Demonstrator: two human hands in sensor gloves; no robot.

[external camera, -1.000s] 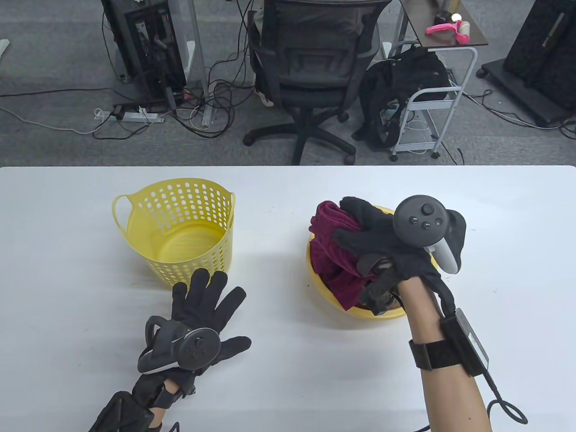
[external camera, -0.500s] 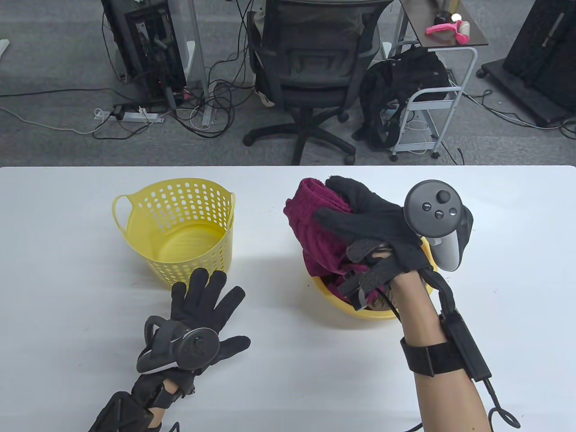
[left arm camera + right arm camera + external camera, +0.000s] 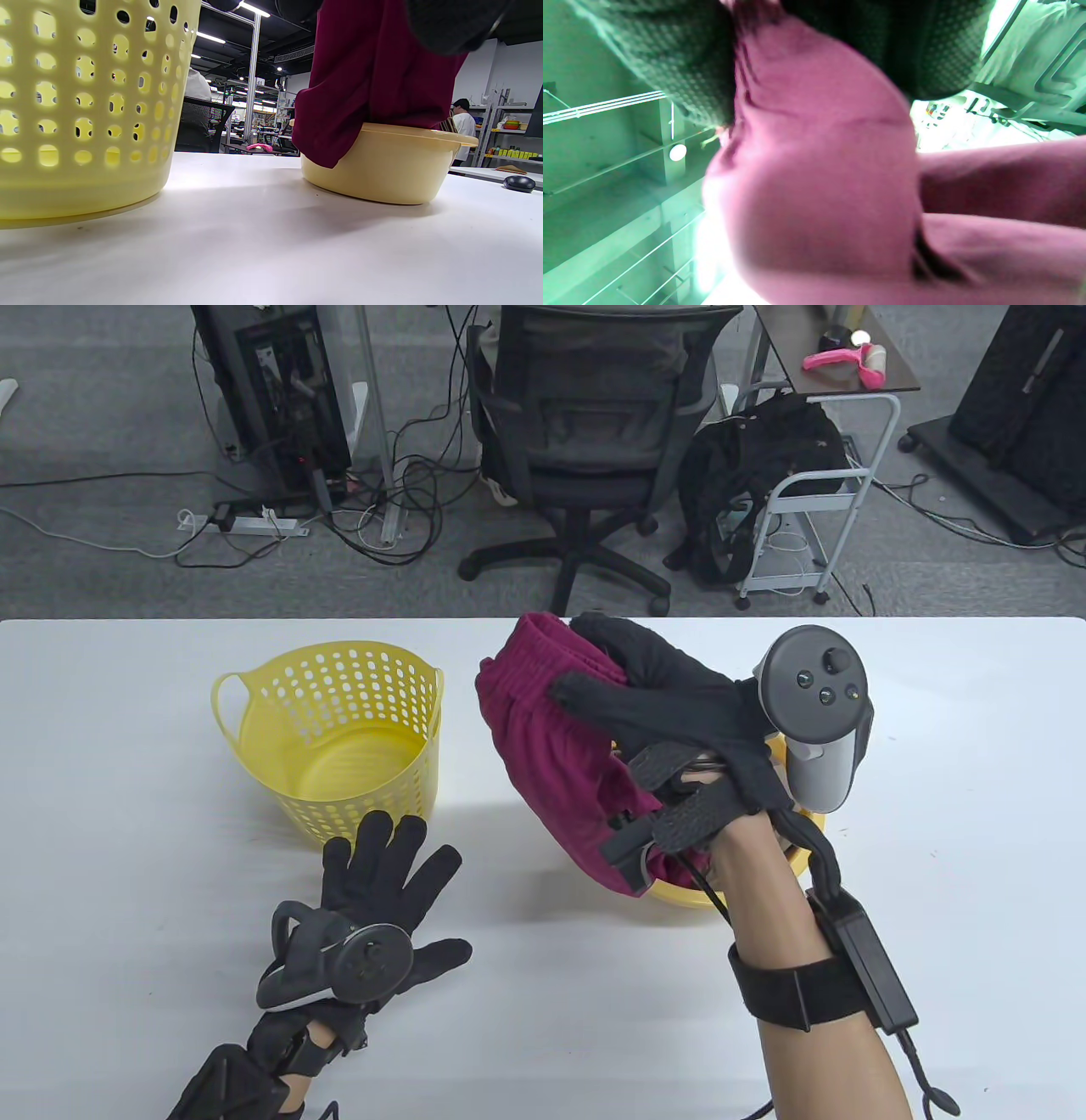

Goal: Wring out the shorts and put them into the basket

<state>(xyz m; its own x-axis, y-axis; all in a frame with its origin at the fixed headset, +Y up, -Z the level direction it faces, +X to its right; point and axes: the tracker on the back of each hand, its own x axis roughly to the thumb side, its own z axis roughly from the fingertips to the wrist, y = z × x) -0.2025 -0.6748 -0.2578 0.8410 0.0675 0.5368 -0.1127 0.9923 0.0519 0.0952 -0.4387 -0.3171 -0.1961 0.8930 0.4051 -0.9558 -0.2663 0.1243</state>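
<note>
My right hand [image 3: 645, 687] grips the maroon shorts [image 3: 551, 746] by the waistband and holds them up above the yellow basin [image 3: 679, 891]. The cloth hangs down over the basin's left rim, as the left wrist view shows with the shorts [image 3: 360, 84] draped over the basin [image 3: 390, 169]. In the right wrist view the shorts [image 3: 818, 169] fill the frame between my gloved fingers [image 3: 670, 55]. The yellow perforated basket [image 3: 339, 729] stands empty at the table's left. My left hand [image 3: 382, 891] lies flat on the table just in front of the basket, fingers spread, holding nothing.
The white table [image 3: 933, 814] stretches wide around both containers. Beyond its far edge stand an office chair [image 3: 594, 432], a white cart [image 3: 814, 483] with a black bag, and cables on the floor. The basket wall [image 3: 85, 106] looms close in the left wrist view.
My right hand has lifted the shorts up out of the basin and carried them leftward and away from me. The left hand has stayed flat in place.
</note>
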